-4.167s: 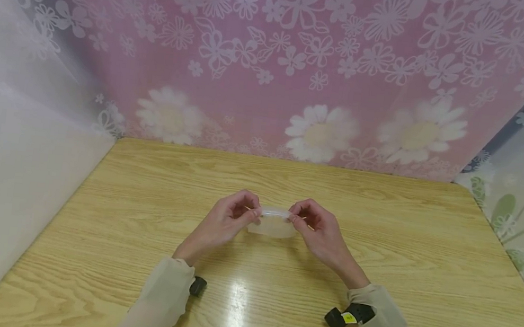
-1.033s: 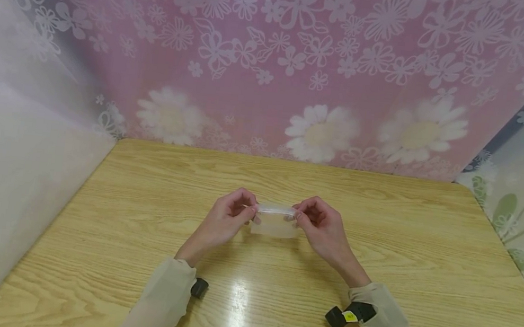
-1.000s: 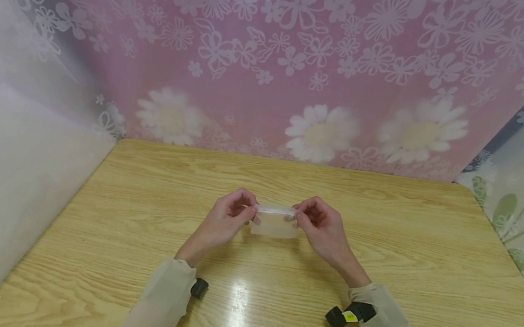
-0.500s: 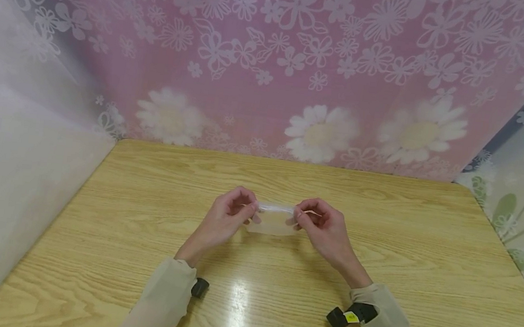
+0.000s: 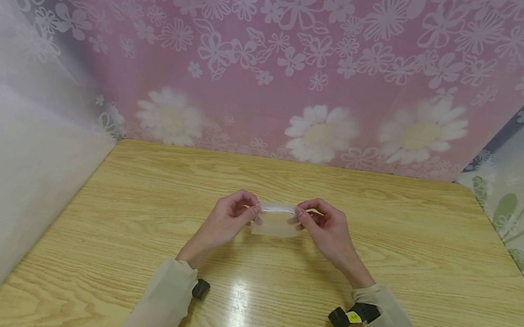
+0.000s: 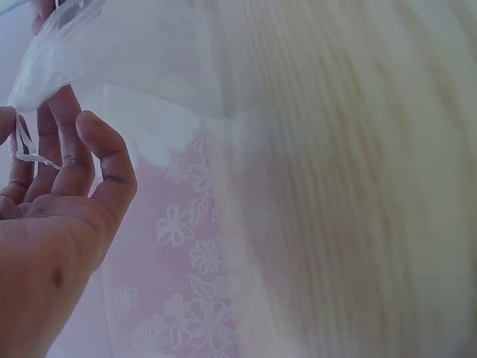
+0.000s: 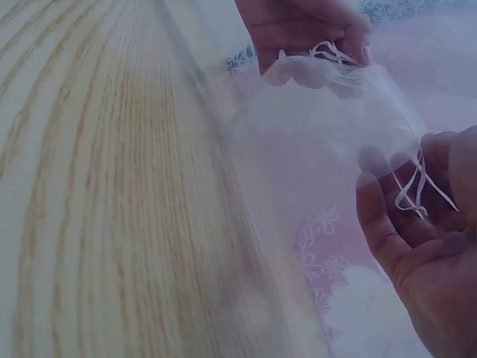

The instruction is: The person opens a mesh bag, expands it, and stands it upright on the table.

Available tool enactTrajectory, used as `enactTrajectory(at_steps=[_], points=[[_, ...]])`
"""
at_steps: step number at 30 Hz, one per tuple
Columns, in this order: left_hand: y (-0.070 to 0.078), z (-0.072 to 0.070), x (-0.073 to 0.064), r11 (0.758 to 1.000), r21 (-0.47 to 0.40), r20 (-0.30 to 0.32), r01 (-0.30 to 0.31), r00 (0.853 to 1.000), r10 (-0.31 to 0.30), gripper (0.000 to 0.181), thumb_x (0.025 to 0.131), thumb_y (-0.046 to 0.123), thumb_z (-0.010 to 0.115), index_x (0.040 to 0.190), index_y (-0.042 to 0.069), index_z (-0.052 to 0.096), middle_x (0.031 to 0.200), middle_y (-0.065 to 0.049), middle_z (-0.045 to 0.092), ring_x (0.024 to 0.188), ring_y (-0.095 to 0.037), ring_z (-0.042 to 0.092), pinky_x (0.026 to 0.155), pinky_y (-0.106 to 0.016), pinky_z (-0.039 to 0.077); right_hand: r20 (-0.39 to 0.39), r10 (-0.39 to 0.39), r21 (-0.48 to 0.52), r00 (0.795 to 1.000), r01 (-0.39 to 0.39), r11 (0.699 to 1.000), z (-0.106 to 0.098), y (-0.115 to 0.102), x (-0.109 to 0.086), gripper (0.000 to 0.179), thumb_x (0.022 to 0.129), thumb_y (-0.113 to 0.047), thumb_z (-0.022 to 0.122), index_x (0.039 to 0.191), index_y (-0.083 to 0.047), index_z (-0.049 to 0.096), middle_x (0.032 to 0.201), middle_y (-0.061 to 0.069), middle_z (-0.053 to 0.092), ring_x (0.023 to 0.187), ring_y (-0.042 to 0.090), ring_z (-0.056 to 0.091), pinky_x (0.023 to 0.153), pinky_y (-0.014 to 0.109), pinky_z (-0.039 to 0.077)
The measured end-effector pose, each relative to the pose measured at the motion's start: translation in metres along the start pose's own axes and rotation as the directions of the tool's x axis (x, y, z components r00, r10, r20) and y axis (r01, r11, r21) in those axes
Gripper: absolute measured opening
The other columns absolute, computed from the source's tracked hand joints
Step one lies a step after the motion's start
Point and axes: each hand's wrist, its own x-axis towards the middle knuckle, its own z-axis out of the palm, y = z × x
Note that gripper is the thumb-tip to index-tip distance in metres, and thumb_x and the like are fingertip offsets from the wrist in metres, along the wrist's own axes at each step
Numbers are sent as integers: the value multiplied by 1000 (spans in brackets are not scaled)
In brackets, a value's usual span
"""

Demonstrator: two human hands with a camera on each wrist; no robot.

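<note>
A small sheer white drawstring pouch (image 5: 276,226) hangs between my hands above the table, its gathered top edge stretched level. My left hand (image 5: 226,219) pinches one top corner between thumb and fingers. At the opposite corner my right hand (image 5: 328,233) pinches the same edge. In the right wrist view the thin fabric (image 7: 305,127) lets the fingers behind it show through, and thin white cords (image 7: 416,186) dangle in loops by the right palm. Another cord loop (image 6: 30,155) hangs beside the left fingers in the left wrist view. No contents show through the pouch.
The wood-grain table (image 5: 145,183) spreads out under both hands, with a bright light reflection near the front. A pink floral curtain (image 5: 248,114) stands along the back edge; a pale sheet (image 5: 27,160) closes the left side and a leaf-patterned one (image 5: 516,211) the right.
Compared with about four seconds ago, the hands are slightly farther apart and the pouch's top edge is pulled wider and straighter. Both hands keep their pinch; within the last second they barely shift.
</note>
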Motion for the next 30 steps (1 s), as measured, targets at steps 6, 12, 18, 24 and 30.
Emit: enactTrajectory(at_steps=[6, 12, 18, 24, 30], points=[[1, -1, 0, 1000, 22, -2, 22, 1000, -22, 14, 107, 15, 54, 113, 4, 61, 110, -22, 70, 90, -17, 73, 84, -33, 56, 38, -27, -9, 999, 27, 1000, -3, -1, 0, 10, 103, -6, 59, 106, 3, 64, 104, 24, 70, 82, 14, 75, 73, 29, 62], [3, -4, -1, 999, 42, 8, 33, 999, -33, 13, 107, 15, 53, 111, 4, 59, 109, -23, 69, 92, -27, 74, 86, -45, 57, 54, -43, -8, 998, 43, 999, -5, -3, 0, 7, 103, -4, 60, 105, 1, 63, 112, 16, 66, 86, 18, 75, 74, 31, 62], [5, -3, 0, 1000, -7, 16, 6, 1000, -6, 13, 108, 13, 51, 110, 1, 56, 112, -27, 70, 88, -20, 74, 79, -42, 59, 53, -79, -2, 995, 79, 997, -7, -2, -1, 8, 103, -3, 58, 108, 3, 61, 106, 21, 67, 88, 19, 75, 75, 33, 62], [4, -3, 1, 999, -37, 4, -8, 1000, 8, 12, 108, 14, 52, 110, 2, 56, 115, -27, 70, 85, -12, 73, 79, -47, 59, 39, -50, 1, 998, 50, 999, -9, -1, -2, 12, 102, -4, 60, 111, 3, 64, 98, 24, 70, 87, 20, 76, 75, 32, 63], [4, -2, -1, 999, -42, 1, -5, 1000, 5, 13, 108, 15, 53, 109, 2, 56, 115, -27, 70, 84, -12, 73, 76, -34, 58, 31, -41, -3, 999, 41, 999, -8, -1, -2, 12, 102, -4, 61, 110, 3, 65, 99, 25, 70, 85, 26, 75, 75, 34, 63]])
